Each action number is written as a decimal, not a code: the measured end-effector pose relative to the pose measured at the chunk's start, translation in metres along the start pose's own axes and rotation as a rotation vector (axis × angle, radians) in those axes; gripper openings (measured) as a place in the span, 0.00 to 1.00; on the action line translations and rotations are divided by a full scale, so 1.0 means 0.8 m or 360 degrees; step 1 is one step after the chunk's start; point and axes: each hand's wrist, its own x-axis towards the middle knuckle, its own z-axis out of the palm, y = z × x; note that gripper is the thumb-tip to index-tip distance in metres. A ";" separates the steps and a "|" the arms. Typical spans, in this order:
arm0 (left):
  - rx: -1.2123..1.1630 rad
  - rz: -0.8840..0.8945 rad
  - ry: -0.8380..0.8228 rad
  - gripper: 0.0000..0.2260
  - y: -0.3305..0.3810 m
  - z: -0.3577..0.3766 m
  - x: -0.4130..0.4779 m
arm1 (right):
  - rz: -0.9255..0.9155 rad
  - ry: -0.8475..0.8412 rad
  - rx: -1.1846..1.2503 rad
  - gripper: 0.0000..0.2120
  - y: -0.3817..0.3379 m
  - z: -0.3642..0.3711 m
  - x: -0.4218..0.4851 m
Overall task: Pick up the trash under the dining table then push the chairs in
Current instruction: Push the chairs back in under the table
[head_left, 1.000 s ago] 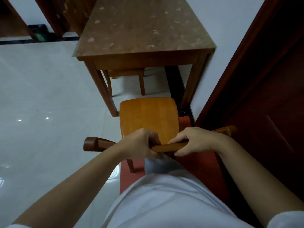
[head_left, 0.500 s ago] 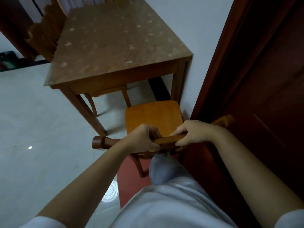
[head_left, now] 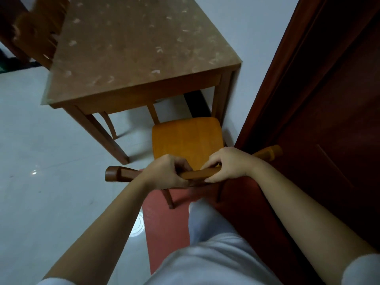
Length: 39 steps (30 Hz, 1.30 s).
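Note:
A wooden chair with an orange seat point(head_left: 187, 138) stands just before the near right corner of the dining table point(head_left: 131, 50), its seat front close to the table's right leg. Both hands grip the curved top rail of the chair's back. My left hand point(head_left: 166, 173) holds the rail left of centre. My right hand point(head_left: 228, 163) holds it right of centre. The chair's rear legs rest on a red mat point(head_left: 164, 227). No trash shows on the visible floor under the table.
A dark red door point(head_left: 320, 103) and its frame stand close on the right. A white wall runs behind the table's right side. Another chair's legs point(head_left: 109, 124) show under the table, and a carved chair back point(head_left: 35, 31) stands far left. Pale tiled floor point(head_left: 41, 182) spreads left.
The chair has moved forward toward the table, with both hands still on its back rail. The table now appears nearer and the view has turned slightly left.

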 end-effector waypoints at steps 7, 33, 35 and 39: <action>0.0037 -0.0078 -0.0065 0.09 0.003 0.002 -0.001 | 0.0053 -0.0190 -0.0022 0.19 0.004 -0.004 0.006; 0.0086 0.0037 -0.0045 0.10 -0.008 0.009 -0.001 | 0.0059 0.0014 -0.0087 0.16 0.001 0.007 -0.001; 0.0060 0.0027 -0.0061 0.10 -0.008 0.009 0.000 | 0.0075 0.0004 -0.0066 0.15 -0.001 0.005 -0.001; 0.0006 0.0014 -0.0096 0.10 -0.012 0.009 0.002 | 0.0105 -0.0010 -0.0054 0.16 -0.004 0.004 -0.002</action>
